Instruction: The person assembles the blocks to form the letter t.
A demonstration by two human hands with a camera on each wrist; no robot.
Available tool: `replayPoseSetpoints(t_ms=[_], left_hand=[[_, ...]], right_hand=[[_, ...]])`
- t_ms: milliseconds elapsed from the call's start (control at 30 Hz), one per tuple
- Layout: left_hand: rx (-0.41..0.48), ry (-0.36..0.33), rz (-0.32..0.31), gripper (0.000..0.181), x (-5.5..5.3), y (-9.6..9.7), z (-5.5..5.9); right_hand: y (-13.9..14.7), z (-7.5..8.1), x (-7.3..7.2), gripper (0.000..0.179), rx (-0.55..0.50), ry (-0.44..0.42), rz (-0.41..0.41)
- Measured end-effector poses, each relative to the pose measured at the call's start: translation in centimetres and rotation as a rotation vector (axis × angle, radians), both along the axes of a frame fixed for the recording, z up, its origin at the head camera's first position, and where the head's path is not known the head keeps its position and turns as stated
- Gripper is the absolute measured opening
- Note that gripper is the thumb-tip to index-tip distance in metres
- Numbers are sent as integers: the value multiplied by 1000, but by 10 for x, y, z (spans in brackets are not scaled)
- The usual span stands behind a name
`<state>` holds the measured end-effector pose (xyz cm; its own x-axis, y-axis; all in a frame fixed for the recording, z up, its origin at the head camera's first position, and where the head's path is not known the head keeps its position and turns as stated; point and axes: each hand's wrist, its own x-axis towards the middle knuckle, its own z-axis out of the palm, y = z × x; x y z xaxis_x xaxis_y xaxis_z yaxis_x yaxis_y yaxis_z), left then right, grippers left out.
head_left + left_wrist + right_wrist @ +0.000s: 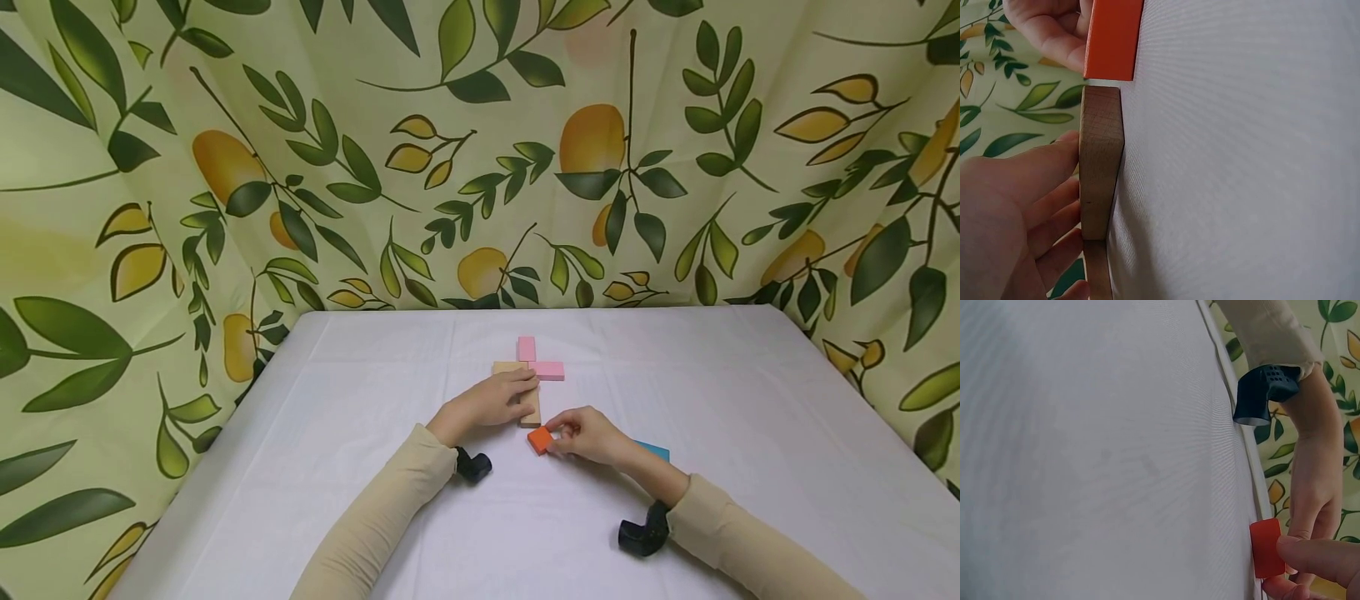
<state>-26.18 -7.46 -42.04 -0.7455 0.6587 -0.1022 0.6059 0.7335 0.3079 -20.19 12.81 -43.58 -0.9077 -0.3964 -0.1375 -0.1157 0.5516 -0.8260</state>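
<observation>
Flat on the table, a natural wooden block (531, 414) and a second wooden block (507, 366) lie in line with two pink blocks (550, 372), forming a cross shape. My left hand (498, 398) rests its extended fingers on the wooden blocks; in the left wrist view its fingertips touch the wooden block (1099, 181) from above. My right hand (592, 435) pinches an orange block (539, 440) between thumb and fingers, just in front of the wooden block's near end. A narrow gap separates the orange block (1113, 44) from the wood in the left wrist view.
A blue block (651, 451) lies behind my right wrist, partly hidden by it. Black wrist cameras (643, 533) sit under both forearms. White cloth covers the table (375, 358), and a leaf-patterned curtain (480, 167) hangs behind it.
</observation>
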Motion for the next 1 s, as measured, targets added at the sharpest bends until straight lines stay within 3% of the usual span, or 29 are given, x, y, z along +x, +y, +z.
replayPoseSetpoints(t_ms=[1000], left_hand=[[6, 6, -5, 54, 2, 0, 1]], right_hand=[[0, -3, -4, 31, -17, -4, 10]])
